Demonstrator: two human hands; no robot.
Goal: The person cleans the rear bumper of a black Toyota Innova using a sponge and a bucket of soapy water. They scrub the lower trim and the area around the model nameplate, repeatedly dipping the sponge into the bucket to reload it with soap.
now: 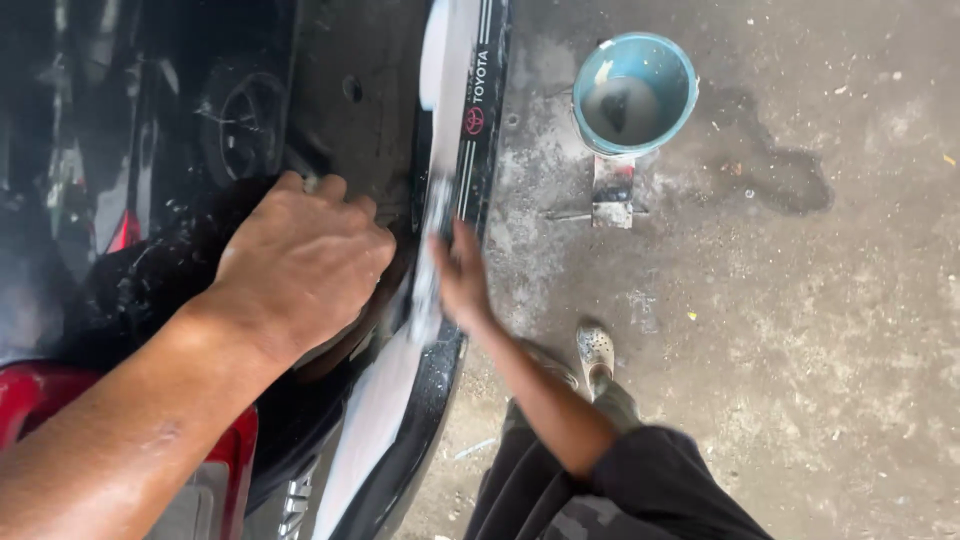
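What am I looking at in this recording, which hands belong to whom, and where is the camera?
There is no machine here: a person works with bare hands, filmed by one camera on their head, looking down. The left hand rests closed on the dark car body. The right hand is blurred; it presses a pale pad or sheet, I cannot tell which, against the car's black rear edge. On the dusty concrete floor stand a blue bucket of grey water and a small flat tool. Below are the person's dark trousers and shoe.

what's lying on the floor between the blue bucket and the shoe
In the head view, a small flat scraper-like tool lies just below the round blue bucket; from there to the pale shoe, only dusty, stained concrete floor.
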